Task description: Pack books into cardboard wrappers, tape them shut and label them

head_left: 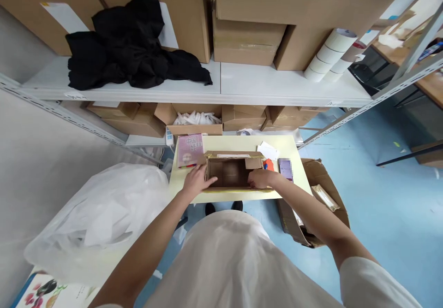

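An open cardboard box [230, 189] stands on the small pale yellow table [214, 197] in front of me. Its flaps are up and I see brown bare cardboard inside. My left hand [197, 180] grips the box's left end, with the thumb reaching over the inner side. At the right end, my right hand [261, 179] has its fingers curled over the wall into the box; the fingertips are partly hidden. Left of the box lies a pink booklet [191, 149]. Just right of it are an orange-red item [268, 164] and a purple packet [285, 168].
Behind the table rises a metal shelf [242, 82] with cartons, black cloth [131, 45] and tape rolls [330, 52]. A big white plastic bag [104, 206] bulges at left. On the floor at right sits an open carton [327, 179] with packages. White papers [268, 151] lie on the table.
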Demonstrator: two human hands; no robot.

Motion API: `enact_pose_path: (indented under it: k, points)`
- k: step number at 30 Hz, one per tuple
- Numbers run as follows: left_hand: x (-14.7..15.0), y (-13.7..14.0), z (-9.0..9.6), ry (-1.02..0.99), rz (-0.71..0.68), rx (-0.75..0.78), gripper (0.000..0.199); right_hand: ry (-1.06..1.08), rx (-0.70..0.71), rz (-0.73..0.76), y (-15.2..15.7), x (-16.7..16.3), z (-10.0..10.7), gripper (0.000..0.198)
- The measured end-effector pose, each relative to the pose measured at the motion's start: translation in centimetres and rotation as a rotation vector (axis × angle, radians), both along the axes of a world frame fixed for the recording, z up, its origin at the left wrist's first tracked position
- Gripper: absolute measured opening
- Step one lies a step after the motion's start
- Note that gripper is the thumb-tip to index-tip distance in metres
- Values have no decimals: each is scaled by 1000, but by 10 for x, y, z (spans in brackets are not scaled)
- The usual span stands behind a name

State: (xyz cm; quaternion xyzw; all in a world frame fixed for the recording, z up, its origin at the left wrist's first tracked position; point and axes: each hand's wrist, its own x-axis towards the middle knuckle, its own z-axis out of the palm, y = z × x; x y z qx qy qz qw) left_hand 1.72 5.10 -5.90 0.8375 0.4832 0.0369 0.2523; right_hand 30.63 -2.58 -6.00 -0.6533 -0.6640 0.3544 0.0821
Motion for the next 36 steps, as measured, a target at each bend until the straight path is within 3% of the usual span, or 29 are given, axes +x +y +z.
enact_pose_path:
  k: [3,5,8,12,16,20,23,26,29,32,36]
  points:
    - [0,-8,-7,-1,-38,-99,114,-72,-79,131,-5,-3,-3,57]
    - [-2,-15,-11,-2,-70,-171,135,-98,13,139,-15,0,1,88]
    - [-3,-26,-19,-44,-44,-188,146,-151,161,80,-30,9,9,108]
    - [0,-33,-28,-77,-24,-109,144,-245,195,-87,-30,23,9,116]
    - [4,-29,-33,-108,-12,-92,140,-230,80,-118,-21,38,-5,129]
    - [3,-23,-39,-205,3,-131,133,-113,-36,-125,-25,41,-20,128]
    - [2,-22,-43,-230,9,-138,130,-254,55,-138,-31,35,-21,118]
    - [1,-21,-44,-211,19,-118,129,-407,209,-68,-28,35,-9,101]
    - [1,-21,-45,-213,29,-104,126,-404,281,75,-7,48,8,111]
    - [1,-20,-45,-248,37,-105,124,-322,216,148,22,65,14,127]
    - [3,-20,-49,-262,54,-120,124,-192,89,181,43,73,-3,140]
